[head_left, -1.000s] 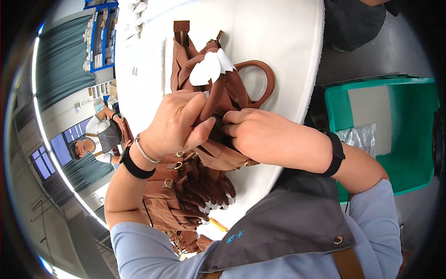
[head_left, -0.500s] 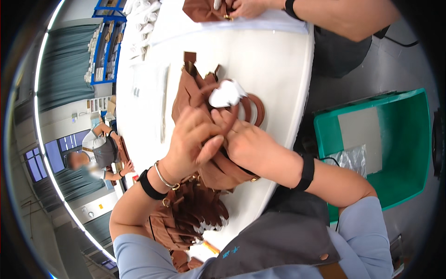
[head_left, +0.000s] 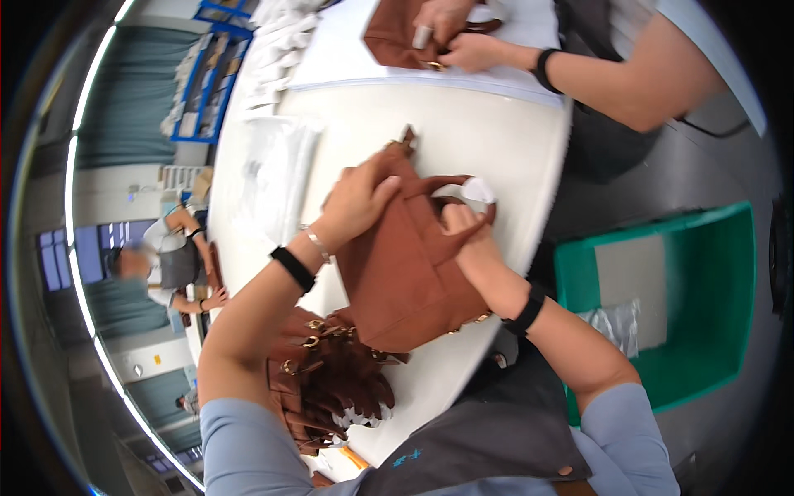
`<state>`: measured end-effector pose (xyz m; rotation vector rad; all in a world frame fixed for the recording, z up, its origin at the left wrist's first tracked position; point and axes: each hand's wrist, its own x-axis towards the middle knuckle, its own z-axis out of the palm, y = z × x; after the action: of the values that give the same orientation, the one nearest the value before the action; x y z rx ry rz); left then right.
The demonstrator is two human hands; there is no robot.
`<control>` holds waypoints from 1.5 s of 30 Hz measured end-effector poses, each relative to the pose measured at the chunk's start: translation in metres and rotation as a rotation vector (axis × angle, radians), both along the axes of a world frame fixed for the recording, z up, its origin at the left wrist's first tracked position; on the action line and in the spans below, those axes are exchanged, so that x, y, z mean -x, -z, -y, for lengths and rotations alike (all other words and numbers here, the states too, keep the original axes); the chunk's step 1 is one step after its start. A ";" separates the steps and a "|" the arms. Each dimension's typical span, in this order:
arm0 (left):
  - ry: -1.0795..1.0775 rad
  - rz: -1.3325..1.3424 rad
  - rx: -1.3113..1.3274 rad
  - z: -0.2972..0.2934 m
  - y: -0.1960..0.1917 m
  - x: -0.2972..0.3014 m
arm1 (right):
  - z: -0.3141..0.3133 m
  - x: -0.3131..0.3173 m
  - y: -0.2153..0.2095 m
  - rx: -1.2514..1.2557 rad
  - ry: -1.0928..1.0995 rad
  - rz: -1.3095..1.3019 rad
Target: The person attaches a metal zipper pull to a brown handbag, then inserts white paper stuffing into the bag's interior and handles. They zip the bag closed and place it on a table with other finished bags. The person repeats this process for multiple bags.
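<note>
A brown handbag (head_left: 393, 273) lies tilted on its side over the white table (head_left: 496, 140), with its plain face and base turned up. My left hand (head_left: 360, 198) grips the bag by its left edge, thumb on the face and fingers out of sight behind it. My right hand (head_left: 471, 236) is closed at the bag's rolled handle (head_left: 451, 180), fingers partly hidden. White wrapping (head_left: 477, 192) covers part of the handle. Beside my left forearm, a heap of brown bags (head_left: 331, 372) with gold clasps lies close by.
Across the table a co-worker's hands (head_left: 463, 45) hold another brown bag (head_left: 397, 33) on a white sheet. A stack of clear plastic bags (head_left: 273, 178) lies at the left. A green bin (head_left: 711, 306) stands on the floor to the right. Another person (head_left: 178, 256) works farther left.
The handbag has been turned so that its plain face shows. My left hand moved from the handles to the bag's edge. My right hand shifted right with the handle.
</note>
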<state>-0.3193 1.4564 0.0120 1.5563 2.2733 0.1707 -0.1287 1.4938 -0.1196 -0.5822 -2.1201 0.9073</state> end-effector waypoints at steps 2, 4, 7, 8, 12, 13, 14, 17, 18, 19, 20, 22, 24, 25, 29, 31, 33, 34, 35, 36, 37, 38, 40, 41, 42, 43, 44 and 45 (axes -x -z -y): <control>0.006 -0.042 -0.041 0.000 0.005 0.001 | -0.001 0.003 -0.001 -0.040 0.056 0.060; -0.033 -0.054 0.009 -0.002 0.000 0.001 | -0.008 0.011 0.005 0.372 -0.052 0.090; -0.040 -0.136 0.006 0.011 0.004 0.009 | -0.003 0.007 0.003 0.360 -0.046 0.042; -0.032 -0.151 -0.009 0.015 0.009 0.007 | -0.002 0.004 0.004 0.391 -0.061 0.074; -0.006 -0.262 -0.088 0.029 0.021 0.007 | 0.002 -0.006 0.006 0.310 -0.162 0.032; -0.021 -0.252 -0.085 0.029 0.022 0.008 | 0.001 -0.010 0.003 0.330 -0.188 0.026; -0.037 -0.236 -0.083 0.029 0.023 0.008 | -0.001 -0.015 0.002 0.348 -0.213 0.026; -0.081 -0.223 -0.058 0.029 0.022 0.013 | -0.003 -0.024 -0.004 0.541 -0.252 0.030; -0.101 -0.220 -0.046 0.029 0.023 0.015 | -0.003 -0.026 -0.007 0.629 -0.263 0.027; -0.132 -0.225 -0.008 0.028 0.023 0.017 | -0.002 -0.027 -0.007 0.652 -0.266 0.007; -0.160 -0.228 0.026 0.025 0.021 0.018 | -0.003 -0.028 -0.006 0.672 -0.265 -0.011; -0.183 -0.233 0.063 0.018 0.021 0.025 | -0.007 -0.028 -0.004 0.522 -0.255 -0.039; -0.183 -0.242 0.071 0.014 0.022 0.039 | -0.009 -0.025 0.000 0.182 -0.244 -0.057; -0.213 -0.224 0.049 0.013 0.025 0.042 | -0.008 -0.025 0.003 0.181 -0.240 -0.033; -0.215 -0.125 0.134 0.009 0.029 0.054 | -0.012 -0.025 0.019 0.276 -0.294 0.074; -0.261 -0.044 0.147 0.013 0.031 0.057 | -0.010 -0.029 0.014 0.454 -0.323 0.045; -0.236 -0.010 0.111 0.011 0.034 0.066 | -0.010 -0.035 0.027 0.452 -0.363 -0.073; -0.220 0.001 0.096 0.010 0.038 0.073 | -0.010 -0.036 0.036 0.453 -0.384 -0.137; -0.212 -0.028 0.023 0.010 0.041 0.074 | -0.010 -0.039 0.044 0.285 -0.357 -0.109; -0.216 -0.025 0.044 0.008 0.041 0.077 | -0.014 -0.036 0.053 0.122 -0.323 -0.083; -0.208 -0.029 0.020 0.011 0.046 0.071 | -0.016 -0.044 0.040 0.055 -0.336 -0.025; -0.198 -0.034 -0.001 0.012 0.049 0.068 | -0.018 -0.046 0.027 0.018 -0.372 -0.071; -0.265 -0.036 -0.026 0.013 0.036 0.064 | -0.025 -0.042 -0.008 -0.064 -0.412 -0.145; -0.266 -0.046 -0.052 0.013 0.036 0.065 | -0.027 -0.045 -0.022 -0.112 -0.455 -0.172; -0.243 -0.077 -0.066 0.014 0.037 0.065 | -0.029 -0.050 -0.020 -0.097 -0.498 -0.150; -0.212 -0.090 -0.100 0.014 0.040 0.066 | -0.031 -0.054 -0.023 -0.079 -0.537 -0.150; -0.214 -0.083 -0.127 0.015 0.047 0.068 | -0.031 -0.056 -0.026 -0.052 -0.583 -0.152; -0.201 -0.119 -0.128 0.013 0.049 0.067 | -0.030 -0.060 -0.025 -0.036 -0.625 -0.143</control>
<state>-0.3859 1.4433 -0.0371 1.4303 2.5575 0.2903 -0.0692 1.5240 -0.0948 0.1848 -2.2085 1.1948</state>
